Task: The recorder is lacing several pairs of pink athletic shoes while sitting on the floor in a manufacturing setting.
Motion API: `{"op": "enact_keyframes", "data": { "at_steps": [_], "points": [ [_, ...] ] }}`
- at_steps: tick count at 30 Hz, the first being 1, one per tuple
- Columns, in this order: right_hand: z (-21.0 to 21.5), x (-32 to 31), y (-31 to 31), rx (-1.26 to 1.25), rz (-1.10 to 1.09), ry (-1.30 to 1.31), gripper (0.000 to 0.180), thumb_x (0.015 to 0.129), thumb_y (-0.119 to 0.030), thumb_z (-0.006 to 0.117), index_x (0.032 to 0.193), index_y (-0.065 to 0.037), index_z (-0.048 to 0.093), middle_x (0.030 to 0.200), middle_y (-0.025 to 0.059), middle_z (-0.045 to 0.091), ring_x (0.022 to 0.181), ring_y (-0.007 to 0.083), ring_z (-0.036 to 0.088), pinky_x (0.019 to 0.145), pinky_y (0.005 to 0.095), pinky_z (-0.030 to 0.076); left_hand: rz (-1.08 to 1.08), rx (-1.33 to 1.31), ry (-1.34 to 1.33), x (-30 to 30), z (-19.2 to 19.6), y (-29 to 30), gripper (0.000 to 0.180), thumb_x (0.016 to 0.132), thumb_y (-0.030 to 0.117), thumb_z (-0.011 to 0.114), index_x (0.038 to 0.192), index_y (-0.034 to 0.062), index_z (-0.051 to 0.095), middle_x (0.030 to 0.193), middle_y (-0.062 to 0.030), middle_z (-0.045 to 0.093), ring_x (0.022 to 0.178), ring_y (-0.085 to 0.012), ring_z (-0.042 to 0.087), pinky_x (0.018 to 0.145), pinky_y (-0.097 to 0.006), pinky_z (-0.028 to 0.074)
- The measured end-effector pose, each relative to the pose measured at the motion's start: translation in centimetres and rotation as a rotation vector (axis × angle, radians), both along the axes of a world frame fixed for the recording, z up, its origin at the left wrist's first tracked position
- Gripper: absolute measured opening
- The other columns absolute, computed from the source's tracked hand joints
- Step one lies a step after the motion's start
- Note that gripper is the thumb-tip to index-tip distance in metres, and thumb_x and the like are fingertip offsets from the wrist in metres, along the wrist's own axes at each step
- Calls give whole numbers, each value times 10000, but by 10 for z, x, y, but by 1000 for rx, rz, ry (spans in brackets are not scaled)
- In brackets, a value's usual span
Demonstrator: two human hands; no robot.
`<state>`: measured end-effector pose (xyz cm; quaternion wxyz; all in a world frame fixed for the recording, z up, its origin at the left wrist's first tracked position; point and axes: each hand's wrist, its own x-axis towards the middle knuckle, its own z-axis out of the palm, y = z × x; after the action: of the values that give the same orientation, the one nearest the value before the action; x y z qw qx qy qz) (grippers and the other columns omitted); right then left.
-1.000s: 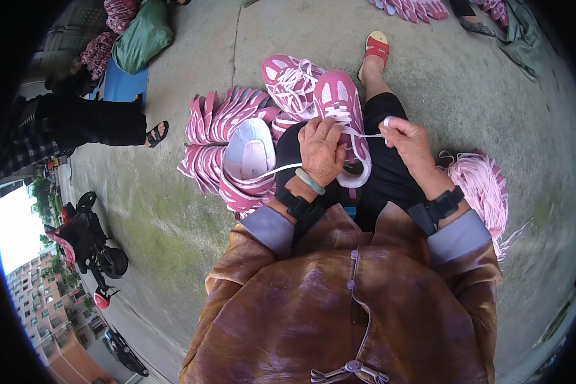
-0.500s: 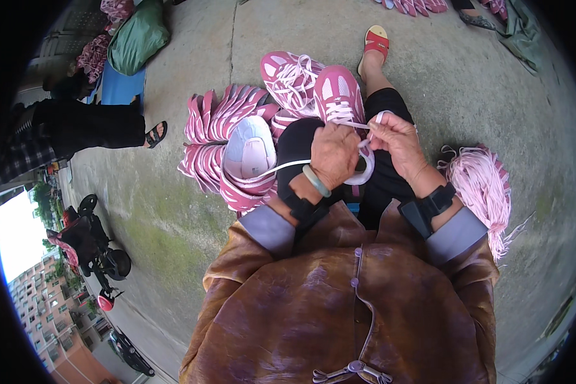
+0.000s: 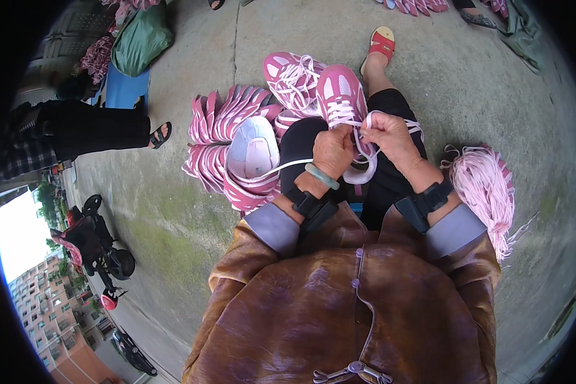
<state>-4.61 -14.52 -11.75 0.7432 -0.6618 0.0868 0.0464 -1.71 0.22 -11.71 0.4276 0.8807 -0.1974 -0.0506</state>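
A pink sneaker (image 3: 339,86) with a pale mesh toe rests over my lap, toe pointing away, its white shoelace (image 3: 343,112) threaded through the front eyelets. My left hand (image 3: 333,153) is closed at the left edge of the sneaker's opening, its fingertips partly hidden. From under that hand a length of lace runs left across another pink shoe upper. Pinched at the sneaker's right eyelets, my right hand (image 3: 390,137) has the lace between thumb and fingers, with a loop around it. Beyond lies a laced pink sneaker (image 3: 291,77).
Stacked pink shoe uppers (image 3: 227,115) sit left of my knees, an open upper (image 3: 255,150) in front. A bundle of pink laces (image 3: 483,182) is at my right. A person in black trousers (image 3: 99,131) is at left, near a green sack (image 3: 143,41) and a motorbike (image 3: 96,240).
My right hand has shifted slightly left and down, closer to the eyelets, and the lace now loops over it. My left hand has drawn slightly back along the sneaker's edge.
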Motion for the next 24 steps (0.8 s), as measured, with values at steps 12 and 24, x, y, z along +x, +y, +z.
{"op": "enact_keyframes", "data": {
  "at_steps": [12, 24],
  "points": [
    [-31, 27, 5, -77, -271, -63, 34, 712, 14, 610, 722, -9, 586, 583, 20, 563, 519, 52, 489, 481, 209, 401, 65, -208, 693, 16, 9, -10, 297, 720, -26, 472, 1000, -14, 570, 607, -50, 561, 400, -114, 493, 361, -237, 373],
    [-37, 23, 16, -272, -381, -38, 59, 698, -60, 634, 702, -19, 591, 574, 78, 582, 501, 122, 538, 496, 259, 423, 111, -318, 678, 9, 3, -12, 282, 752, -57, 442, 1018, -60, 535, 608, -83, 572, 418, -126, 523, 384, -249, 405]
  ]
}}
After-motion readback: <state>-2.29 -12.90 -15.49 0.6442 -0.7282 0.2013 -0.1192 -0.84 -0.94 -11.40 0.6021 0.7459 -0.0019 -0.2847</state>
